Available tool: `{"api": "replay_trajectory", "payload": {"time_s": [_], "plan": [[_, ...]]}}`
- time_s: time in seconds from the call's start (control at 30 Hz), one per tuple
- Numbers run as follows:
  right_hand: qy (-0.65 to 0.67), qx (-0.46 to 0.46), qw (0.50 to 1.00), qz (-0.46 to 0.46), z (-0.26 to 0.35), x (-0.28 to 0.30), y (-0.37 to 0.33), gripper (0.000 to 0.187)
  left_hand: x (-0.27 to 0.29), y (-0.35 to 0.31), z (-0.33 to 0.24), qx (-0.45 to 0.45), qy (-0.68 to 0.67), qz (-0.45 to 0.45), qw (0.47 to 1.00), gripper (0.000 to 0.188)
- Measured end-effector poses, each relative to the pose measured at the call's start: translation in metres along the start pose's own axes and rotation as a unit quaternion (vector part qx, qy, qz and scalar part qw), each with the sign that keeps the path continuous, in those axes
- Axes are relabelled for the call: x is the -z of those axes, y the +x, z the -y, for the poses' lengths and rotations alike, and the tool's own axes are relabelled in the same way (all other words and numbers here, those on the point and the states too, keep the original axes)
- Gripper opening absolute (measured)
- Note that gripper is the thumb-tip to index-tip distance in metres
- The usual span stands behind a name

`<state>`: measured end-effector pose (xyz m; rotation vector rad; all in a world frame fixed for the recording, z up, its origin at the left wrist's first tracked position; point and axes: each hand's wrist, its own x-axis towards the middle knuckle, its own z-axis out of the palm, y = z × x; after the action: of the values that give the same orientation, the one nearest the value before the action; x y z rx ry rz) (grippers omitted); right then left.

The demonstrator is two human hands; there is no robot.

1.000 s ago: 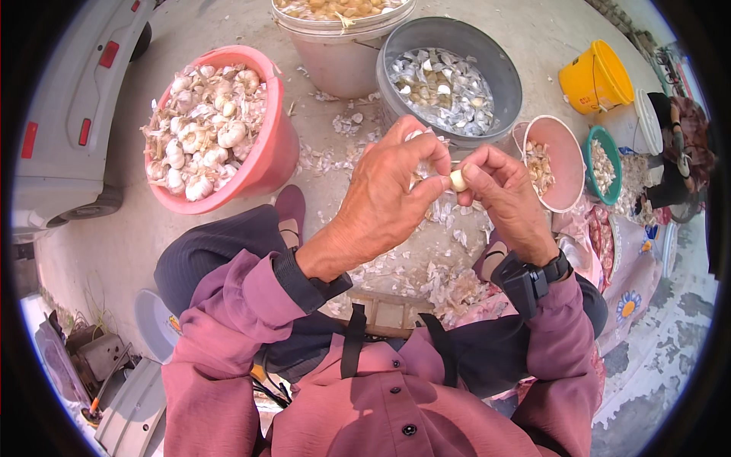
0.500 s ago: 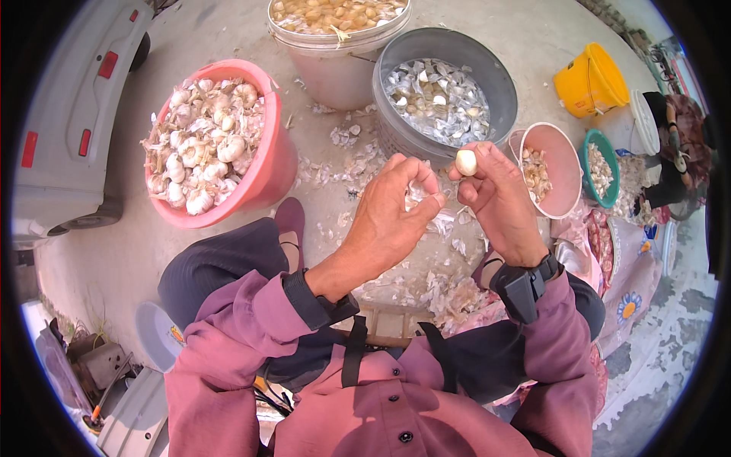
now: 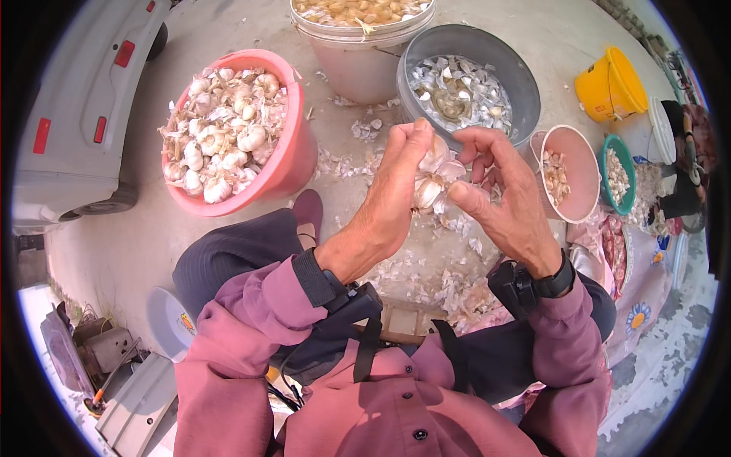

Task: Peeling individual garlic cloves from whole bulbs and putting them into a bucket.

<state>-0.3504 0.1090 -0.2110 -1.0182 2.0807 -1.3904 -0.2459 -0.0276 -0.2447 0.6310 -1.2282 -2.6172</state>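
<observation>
My left hand (image 3: pixel 382 199) is closed around a partly opened garlic bulb (image 3: pixel 429 190), its white cloves and papery skin showing on the right side of the thumb. Beside it my right hand (image 3: pixel 512 194) is open, fingers curved and spread apart. Its thumb tip is close to the bulb; whether it touches cannot be told. Just beyond both hands stands a grey tub (image 3: pixel 525 107) of water, with floating skins and pale cloves in it. Loose garlic skins (image 3: pixel 403 263) lie on the ground below my hands.
At left a pink tub (image 3: pixel 301 145) is heaped with whole bulbs. A white bucket (image 3: pixel 354 65) of cloves in liquid stands behind. Rightward are a pale pink bucket (image 3: pixel 579 175), a green basin (image 3: pixel 624 198) and a yellow bucket (image 3: pixel 601 84). Another person sits at far right; a vehicle (image 3: pixel 84 114) is at left.
The peeled clove has left my right hand, whose fingers have opened. Rings now show on the grey tub's water. My left hand has turned, bringing the bulb into view. The whole view has shifted slightly.
</observation>
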Motion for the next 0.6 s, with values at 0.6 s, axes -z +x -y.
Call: {"api": "replay_trajectory", "payload": {"time_s": [0.6], "plan": [[0.073, -0.095, 0.993, 0.004, -0.023, 0.008, -0.014, 0.030, -0.016, -0.008, 0.003, -0.253, 0.429, 0.067, 0.864, 0.046]]}}
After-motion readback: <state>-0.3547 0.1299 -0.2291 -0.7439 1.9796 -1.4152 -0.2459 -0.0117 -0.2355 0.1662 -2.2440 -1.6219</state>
